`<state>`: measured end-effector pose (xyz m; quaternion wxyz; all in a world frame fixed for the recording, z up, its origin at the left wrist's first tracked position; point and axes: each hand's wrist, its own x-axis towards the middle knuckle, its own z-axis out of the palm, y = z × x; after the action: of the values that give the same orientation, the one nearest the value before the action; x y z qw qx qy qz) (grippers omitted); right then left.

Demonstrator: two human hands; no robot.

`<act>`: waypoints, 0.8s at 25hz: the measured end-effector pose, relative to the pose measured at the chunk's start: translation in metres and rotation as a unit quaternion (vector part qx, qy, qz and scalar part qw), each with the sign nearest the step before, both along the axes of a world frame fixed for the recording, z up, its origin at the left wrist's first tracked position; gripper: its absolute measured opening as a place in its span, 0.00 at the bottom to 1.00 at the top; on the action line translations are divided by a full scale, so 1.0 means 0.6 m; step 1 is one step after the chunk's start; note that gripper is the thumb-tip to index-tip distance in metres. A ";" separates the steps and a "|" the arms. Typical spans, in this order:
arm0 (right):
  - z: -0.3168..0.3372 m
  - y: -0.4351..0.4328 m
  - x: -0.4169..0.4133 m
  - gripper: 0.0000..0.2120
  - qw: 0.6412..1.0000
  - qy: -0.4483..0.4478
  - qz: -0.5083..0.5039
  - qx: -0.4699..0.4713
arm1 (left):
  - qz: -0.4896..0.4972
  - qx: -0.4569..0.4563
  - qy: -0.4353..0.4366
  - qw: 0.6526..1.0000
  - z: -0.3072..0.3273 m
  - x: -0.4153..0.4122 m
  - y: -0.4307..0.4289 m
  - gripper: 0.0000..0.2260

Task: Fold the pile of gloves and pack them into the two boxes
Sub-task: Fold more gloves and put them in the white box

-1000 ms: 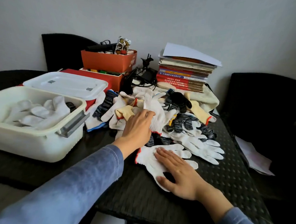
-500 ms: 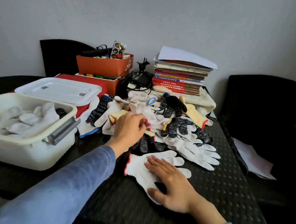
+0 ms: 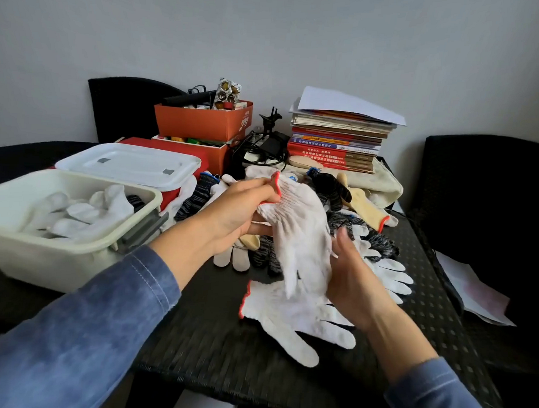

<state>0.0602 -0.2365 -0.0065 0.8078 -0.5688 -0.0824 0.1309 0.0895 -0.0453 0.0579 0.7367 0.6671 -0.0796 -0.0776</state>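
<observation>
My left hand [image 3: 239, 211] grips the red-trimmed cuff of a white knit glove [image 3: 301, 237] and holds it up above the table, fingers hanging down. My right hand [image 3: 352, 278] touches the lower part of that glove with its fingers spread and fairly straight. A second white glove with a red cuff [image 3: 289, 318] lies flat on the black table just below. Behind them is the pile of gloves [image 3: 349, 215], white, black-grey and yellowish. At the left an open white box [image 3: 69, 254] holds several white gloves; a second box with its lid on [image 3: 131, 164] stands behind it.
Two orange cardboard boxes [image 3: 203, 124] full of small items stand at the back. A stack of books [image 3: 338, 141] with loose paper on top is at the back right, with cables beside it. Black chairs stand behind and to the right; papers [image 3: 474, 292] lie on the right chair.
My left hand pulled a white glove out of the pile and lifted it. My right hand left the flat glove on the table and rose to meet the lifted one.
</observation>
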 end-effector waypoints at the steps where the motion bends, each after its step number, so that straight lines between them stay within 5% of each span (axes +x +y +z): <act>1: -0.001 -0.002 -0.001 0.21 1.000 0.016 0.023 0.003 | 0.008 0.031 -0.006 0.999 -0.002 -0.002 0.002 0.12; 4: -0.015 -0.001 -0.001 0.06 0.986 -0.044 -0.057 -0.148 | 0.028 0.117 -0.079 0.990 -0.010 -0.005 0.010 0.10; 7: -0.014 -0.014 0.003 0.06 0.940 -0.207 -0.210 -0.172 | -0.019 0.159 -0.190 0.969 -0.026 -0.017 0.023 0.14; 10: -0.043 -0.050 -0.015 0.16 0.801 -0.401 -0.189 -0.403 | -0.054 0.305 -0.230 0.923 -0.092 -0.034 0.048 0.19; 12: -0.076 -0.077 -0.035 0.18 0.713 -0.443 -0.088 -0.536 | -0.096 0.469 -0.274 0.834 -0.153 -0.045 0.062 0.24; 13: -0.084 -0.088 -0.046 0.19 0.701 -0.441 -0.048 -0.559 | -0.115 0.512 -0.288 0.801 -0.174 -0.051 0.066 0.25; 18: -0.044 -0.089 -0.055 0.19 0.805 -0.312 -0.097 -0.495 | 0.032 0.454 -0.310 0.835 -0.159 -0.045 0.040 0.19; 20: -0.044 -0.076 -0.027 0.16 0.794 -0.304 -0.152 -0.503 | 0.043 0.460 -0.299 0.835 -0.150 -0.044 0.017 0.10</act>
<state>0.0438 -0.2818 -0.0326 0.3503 -0.9107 -0.1590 -0.1506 0.0631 -0.0349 -0.0320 0.2878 0.9224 -0.2225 0.1298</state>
